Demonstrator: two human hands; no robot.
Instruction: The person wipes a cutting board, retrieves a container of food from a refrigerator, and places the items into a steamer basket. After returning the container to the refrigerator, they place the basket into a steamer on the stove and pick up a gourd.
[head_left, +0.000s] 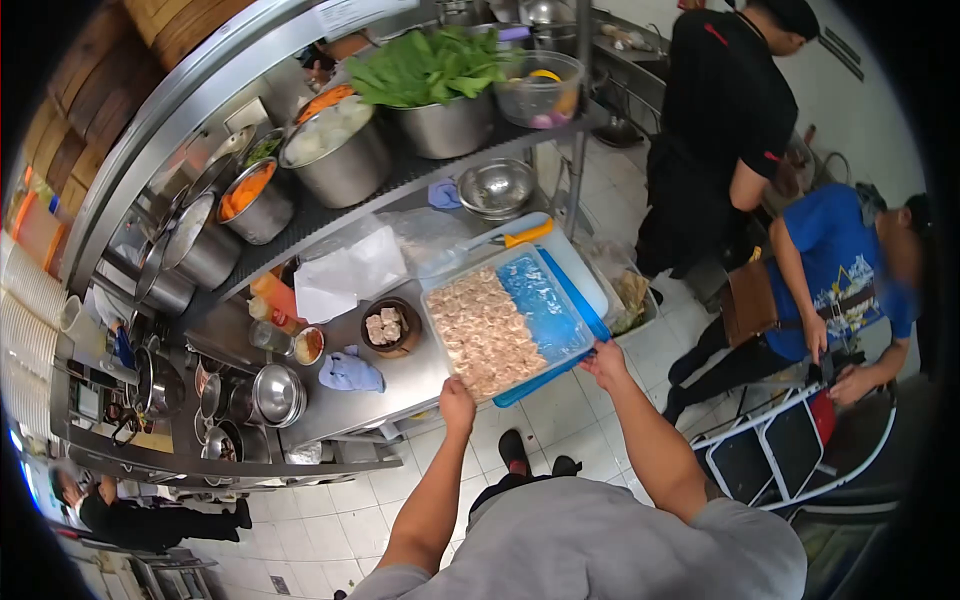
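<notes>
A clear shallow plastic container is held level at the counter's edge. Pale pinkish raw meat pieces cover its left part, while its bare base shows blue on the right. My left hand is closed round its near left corner. At the near right corner, my right hand grips the container, fingers right by the blue board underneath. Behind it lies a white cutting board with a yellow-handled tool on top. Left of the container stands a small round steamer holding pale meat pieces.
A blue cloth, sauce bottles and stacked metal bowls sit on the counter. Overhead, a shelf carries pots of vegetables. To the right, a person in blue handles a folding frame; another in black stands behind.
</notes>
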